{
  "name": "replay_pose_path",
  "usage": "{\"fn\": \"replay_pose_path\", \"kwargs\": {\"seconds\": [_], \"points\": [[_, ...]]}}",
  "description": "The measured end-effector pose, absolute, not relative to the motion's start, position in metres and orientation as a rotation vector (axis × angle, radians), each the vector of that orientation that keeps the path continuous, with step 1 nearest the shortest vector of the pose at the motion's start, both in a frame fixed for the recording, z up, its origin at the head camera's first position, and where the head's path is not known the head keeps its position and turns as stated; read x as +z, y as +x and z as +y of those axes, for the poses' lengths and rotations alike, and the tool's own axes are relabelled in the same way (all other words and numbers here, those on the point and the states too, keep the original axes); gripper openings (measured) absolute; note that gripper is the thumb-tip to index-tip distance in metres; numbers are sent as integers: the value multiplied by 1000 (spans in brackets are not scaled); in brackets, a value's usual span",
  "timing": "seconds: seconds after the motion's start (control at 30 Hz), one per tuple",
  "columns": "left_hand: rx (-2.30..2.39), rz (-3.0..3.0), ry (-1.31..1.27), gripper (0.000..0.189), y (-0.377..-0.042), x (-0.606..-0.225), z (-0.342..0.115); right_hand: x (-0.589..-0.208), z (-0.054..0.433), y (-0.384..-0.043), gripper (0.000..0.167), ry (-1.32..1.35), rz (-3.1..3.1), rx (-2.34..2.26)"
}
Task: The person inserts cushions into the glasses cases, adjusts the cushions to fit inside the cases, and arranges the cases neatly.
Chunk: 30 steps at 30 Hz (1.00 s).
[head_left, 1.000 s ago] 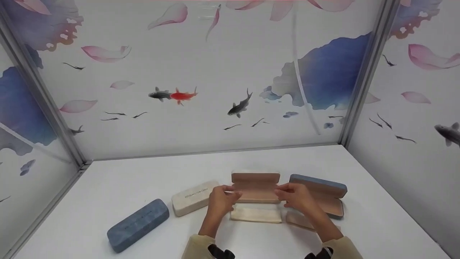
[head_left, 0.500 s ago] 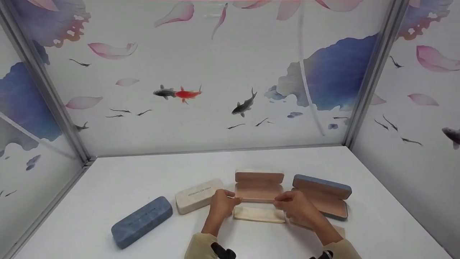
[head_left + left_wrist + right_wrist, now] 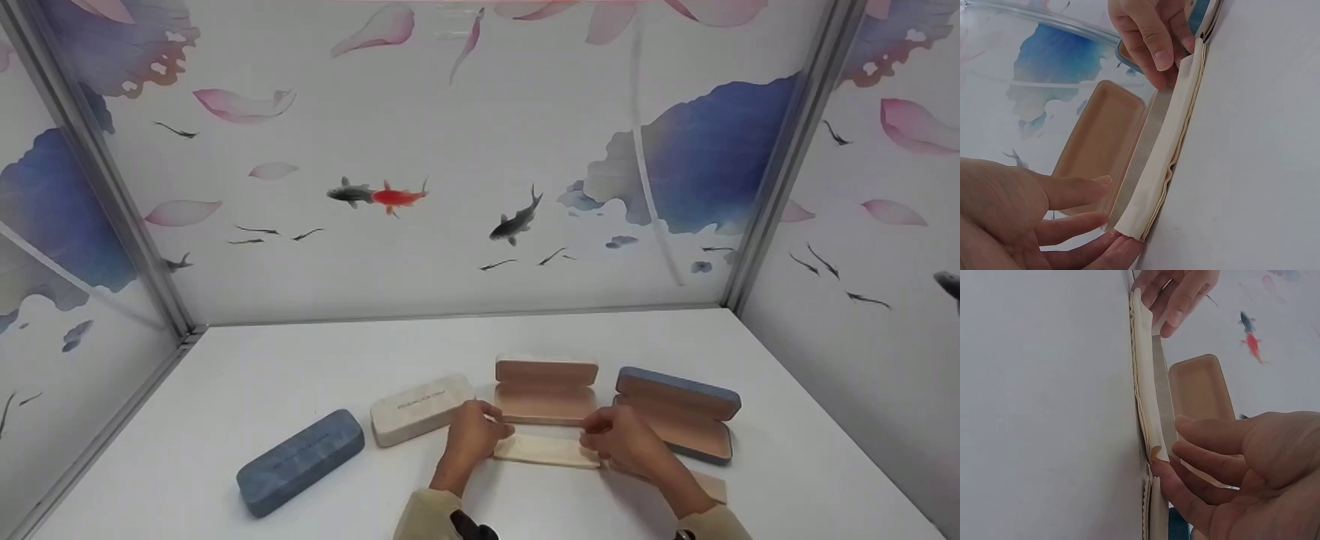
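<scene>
A folded cream cloth point(image 3: 546, 451) lies on the white table, just in front of an open cream glasses case point(image 3: 546, 405) with a tan lining. My left hand point(image 3: 472, 439) is at the cloth's left end. In the left wrist view its fingertips point(image 3: 1120, 247) touch that end, thumb apart from them. At the opposite end is my right hand point(image 3: 630, 442). Its fingers point(image 3: 1182, 492) touch the cloth's corner in the right wrist view, while the thumb stays clear of the cloth. A second folded cloth point(image 3: 711, 486), beige, is partly hidden under the right forearm.
An open blue glasses case point(image 3: 679, 391) stands to the right, behind the right hand. Left of the hands lie a closed cream case point(image 3: 416, 420) and a closed blue case point(image 3: 300, 463). Printed panels point(image 3: 420, 277) wall the table at the back and sides.
Both hands have come down from the open cream case toward me, to the two ends of the folded cream cloth. The cases and cloths look unmoved; the head view has shifted slightly.
</scene>
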<state>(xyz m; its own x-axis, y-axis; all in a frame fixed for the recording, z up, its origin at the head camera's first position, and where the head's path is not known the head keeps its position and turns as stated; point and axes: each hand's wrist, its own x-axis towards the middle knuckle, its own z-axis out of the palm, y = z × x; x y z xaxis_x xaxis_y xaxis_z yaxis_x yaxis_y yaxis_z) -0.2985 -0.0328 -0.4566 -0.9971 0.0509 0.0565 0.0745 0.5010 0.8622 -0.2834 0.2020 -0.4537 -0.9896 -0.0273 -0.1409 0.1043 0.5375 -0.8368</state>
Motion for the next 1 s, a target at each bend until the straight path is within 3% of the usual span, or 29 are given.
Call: {"fn": "replay_pose_path", "kwargs": {"seconds": [0.43,0.77,1.0], "points": [[-1534,-2678,-177,9,-294,-463,-35,-455,198,-281,18,44,2690,-1359],[-1489,-2780,-147,7,-292,-463,-36,-460,201,-280,13,-204,2782,-1220],[-1574,-2812,-178,15,-294,-455,-38,-459,204,-281,7,-153,2775,-1231]]}}
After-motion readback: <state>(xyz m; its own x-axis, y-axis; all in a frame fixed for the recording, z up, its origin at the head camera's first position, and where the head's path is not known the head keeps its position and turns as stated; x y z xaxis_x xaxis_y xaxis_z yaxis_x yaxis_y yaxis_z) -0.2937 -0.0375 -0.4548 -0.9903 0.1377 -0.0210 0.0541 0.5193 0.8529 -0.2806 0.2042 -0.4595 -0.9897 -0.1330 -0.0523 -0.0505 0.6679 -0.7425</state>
